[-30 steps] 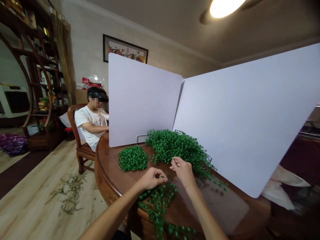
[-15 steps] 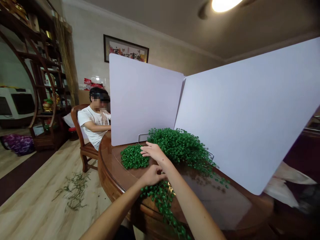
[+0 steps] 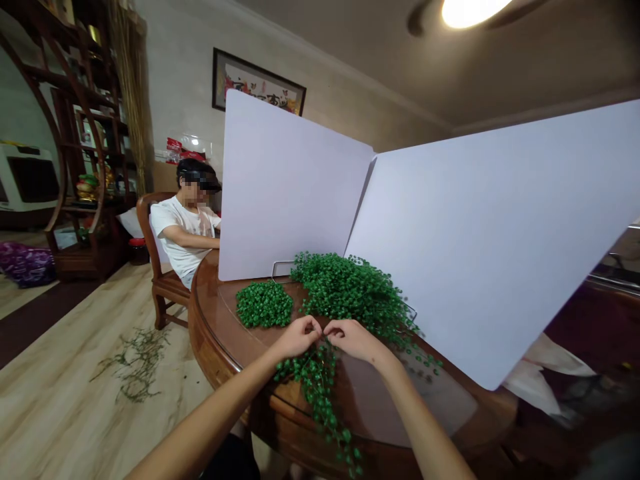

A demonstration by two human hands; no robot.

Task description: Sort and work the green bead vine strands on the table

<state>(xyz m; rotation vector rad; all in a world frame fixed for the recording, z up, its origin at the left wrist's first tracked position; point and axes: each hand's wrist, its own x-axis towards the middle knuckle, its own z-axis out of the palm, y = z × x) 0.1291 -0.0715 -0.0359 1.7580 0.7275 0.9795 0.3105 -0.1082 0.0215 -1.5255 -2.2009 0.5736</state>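
Observation:
My left hand (image 3: 300,337) and my right hand (image 3: 353,340) meet over the near side of the round wooden table (image 3: 215,340), thumbs and fingertips pinched close together. Both are closed at the upper end of a green bead-leaved plant strand (image 3: 320,390). It trails down over the table's near edge; its stem between the fingertips is too small to see clearly. Just beyond my hands lies a large heap of similar green strands (image 3: 350,290). A smaller pile of loose green beads or leaves (image 3: 264,304) lies left of it.
Two tall white panels (image 3: 295,187) stand behind the heap, with a wire stand (image 3: 281,264) at the foot of the left one. A person in a white shirt (image 3: 183,230) sits beyond it. Stripped stems (image 3: 135,367) lie on the floor at left.
My right hand has drawn back from above the small pile and heap to beside my left hand, its fingers closing into a pinch. The view has shifted slightly.

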